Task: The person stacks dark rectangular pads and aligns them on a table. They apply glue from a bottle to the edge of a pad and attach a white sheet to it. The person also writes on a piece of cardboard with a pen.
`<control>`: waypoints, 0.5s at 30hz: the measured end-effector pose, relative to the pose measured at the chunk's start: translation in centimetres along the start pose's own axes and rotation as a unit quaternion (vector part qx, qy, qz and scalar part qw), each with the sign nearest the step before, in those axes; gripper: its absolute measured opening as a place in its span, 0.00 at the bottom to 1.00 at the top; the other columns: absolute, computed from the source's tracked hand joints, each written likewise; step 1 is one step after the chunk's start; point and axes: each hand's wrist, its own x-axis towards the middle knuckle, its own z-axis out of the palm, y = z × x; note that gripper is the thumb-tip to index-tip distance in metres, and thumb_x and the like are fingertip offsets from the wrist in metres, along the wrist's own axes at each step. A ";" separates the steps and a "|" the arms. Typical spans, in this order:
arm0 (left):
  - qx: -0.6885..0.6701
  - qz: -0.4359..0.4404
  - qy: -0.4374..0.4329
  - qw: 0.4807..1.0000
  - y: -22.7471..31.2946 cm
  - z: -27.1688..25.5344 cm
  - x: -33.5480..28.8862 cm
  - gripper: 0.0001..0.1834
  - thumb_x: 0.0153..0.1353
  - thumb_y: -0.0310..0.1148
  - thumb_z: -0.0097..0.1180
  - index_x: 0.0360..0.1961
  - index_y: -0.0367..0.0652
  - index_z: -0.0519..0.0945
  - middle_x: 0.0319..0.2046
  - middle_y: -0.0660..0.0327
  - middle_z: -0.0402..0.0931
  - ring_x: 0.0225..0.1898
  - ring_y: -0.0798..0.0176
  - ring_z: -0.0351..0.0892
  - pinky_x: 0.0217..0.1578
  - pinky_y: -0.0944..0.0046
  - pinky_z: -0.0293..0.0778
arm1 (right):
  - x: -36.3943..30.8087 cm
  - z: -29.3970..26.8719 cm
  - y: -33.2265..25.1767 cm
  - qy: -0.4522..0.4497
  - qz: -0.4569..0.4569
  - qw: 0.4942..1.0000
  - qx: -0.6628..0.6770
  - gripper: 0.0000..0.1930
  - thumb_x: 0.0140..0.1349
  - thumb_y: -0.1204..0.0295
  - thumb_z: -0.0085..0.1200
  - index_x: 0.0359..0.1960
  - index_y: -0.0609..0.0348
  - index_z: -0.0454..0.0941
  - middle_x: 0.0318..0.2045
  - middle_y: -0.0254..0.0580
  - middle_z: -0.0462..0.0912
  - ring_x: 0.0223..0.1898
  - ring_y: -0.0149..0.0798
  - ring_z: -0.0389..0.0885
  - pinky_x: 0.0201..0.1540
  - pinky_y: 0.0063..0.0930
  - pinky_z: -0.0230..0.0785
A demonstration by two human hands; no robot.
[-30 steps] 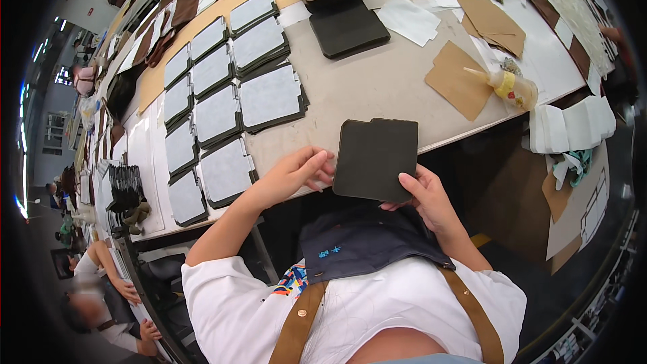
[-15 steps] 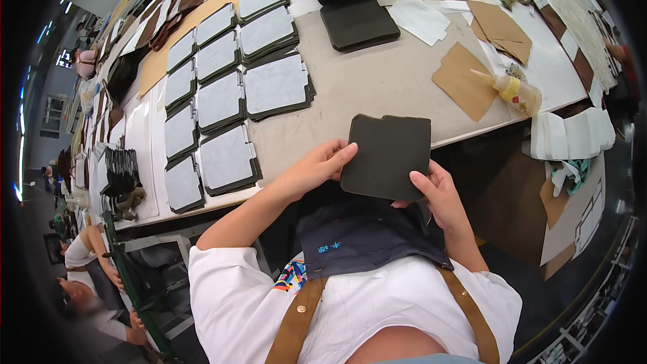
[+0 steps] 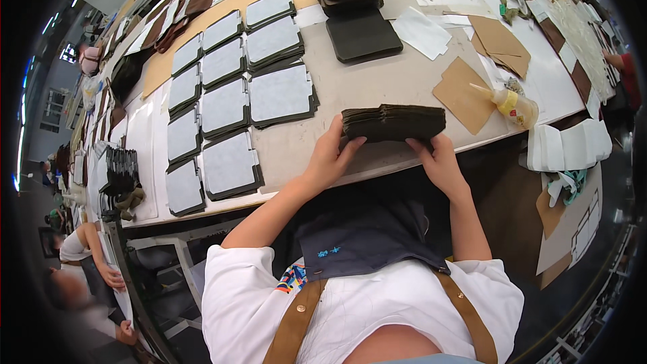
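Turned since the earlier frame, the dark stack (image 3: pixel 394 123) of thin pieces is showing its layered edge near the table (image 3: pixel 371 84) front; left hand (image 3: pixel 331 155) and right hand (image 3: pixel 441 162) are pinching its 2 ends.

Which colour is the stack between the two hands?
The stack is nearly black, seen best in the head view.

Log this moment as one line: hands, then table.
left hand: holds dark stack | right hand: holds its other end | table: pale-topped piles left, bottle right
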 end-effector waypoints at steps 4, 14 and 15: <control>0.108 0.033 -0.020 0.993 0.5 -0.5 0.2 0.21 0.65 0.27 0.57 0.56 0.36 0.66 0.46 0.48 0.78 0.48 0.51 0.79 0.49 0.58 0.72 | 0.2 0.4 -0.4 0.029 -0.001 0.997 0.069 0.14 0.61 0.83 0.55 0.49 0.66 0.76 0.43 0.44 0.83 0.46 0.35 0.80 0.53 0.27 0.69; -0.150 -0.007 0.157 0.976 4.2 2.6 3.8 0.10 0.69 0.34 0.53 0.46 0.39 0.73 0.36 0.65 0.77 0.38 0.73 0.73 0.42 0.71 0.69 | 0.3 0.9 0.4 0.058 -0.021 0.997 0.035 0.17 0.61 0.81 0.58 0.52 0.64 0.73 0.43 0.44 0.83 0.45 0.34 0.80 0.52 0.28 0.69; -0.153 -0.019 0.171 0.973 4.1 2.7 4.1 0.10 0.69 0.34 0.53 0.44 0.39 0.74 0.36 0.66 0.76 0.37 0.75 0.71 0.41 0.72 0.68 | 0.3 0.8 -0.1 0.058 -0.022 0.998 0.023 0.18 0.60 0.80 0.59 0.52 0.64 0.73 0.43 0.44 0.83 0.45 0.34 0.80 0.52 0.29 0.69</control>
